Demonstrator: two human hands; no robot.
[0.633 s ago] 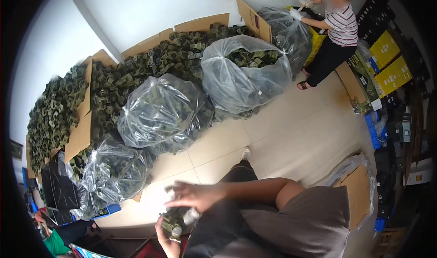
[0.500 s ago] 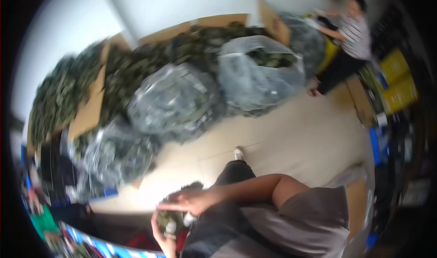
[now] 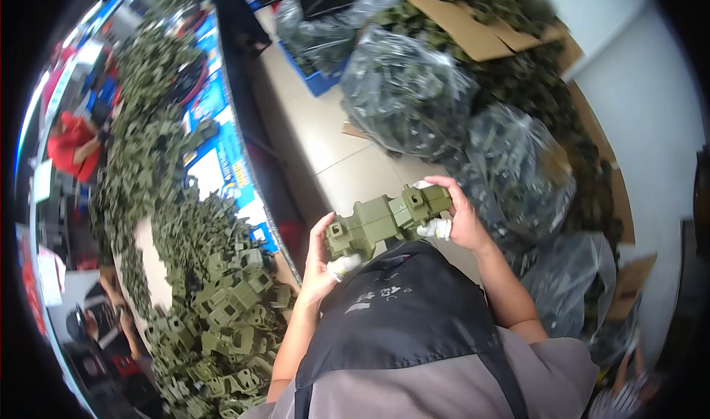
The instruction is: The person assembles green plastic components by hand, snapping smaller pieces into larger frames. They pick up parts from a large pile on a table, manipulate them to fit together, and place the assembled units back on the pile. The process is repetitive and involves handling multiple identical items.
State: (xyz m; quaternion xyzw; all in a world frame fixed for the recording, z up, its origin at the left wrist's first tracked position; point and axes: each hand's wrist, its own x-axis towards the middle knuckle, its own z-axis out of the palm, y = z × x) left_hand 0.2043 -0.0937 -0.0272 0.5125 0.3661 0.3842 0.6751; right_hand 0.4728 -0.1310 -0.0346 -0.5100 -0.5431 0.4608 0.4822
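Observation:
An olive-green moulded plastic shell [image 3: 376, 221], with blocky ends and small square openings, is held level in front of my apron. My left hand [image 3: 318, 272] closes on its left end, with the thumb on the near side. The right end is gripped by my right hand [image 3: 466, 225], fingers behind and thumb in front. Both thumbs wear white coverings. To the left, the table [image 3: 240, 156] carries a large heap of similar green plastic parts [image 3: 229, 308].
Clear plastic bags [image 3: 407, 86] full of green parts stand on the floor at right, before a cardboard-walled pile [image 3: 510, 79]. A blue crate [image 3: 319, 83] sits farther off. People are across the table: one in red [image 3: 72, 147], another in a dark cap [image 3: 80, 323].
My view has swung left, from the bags and wall to the table. My hands, earlier close together and blurred, are now apart at the two ends of the shell.

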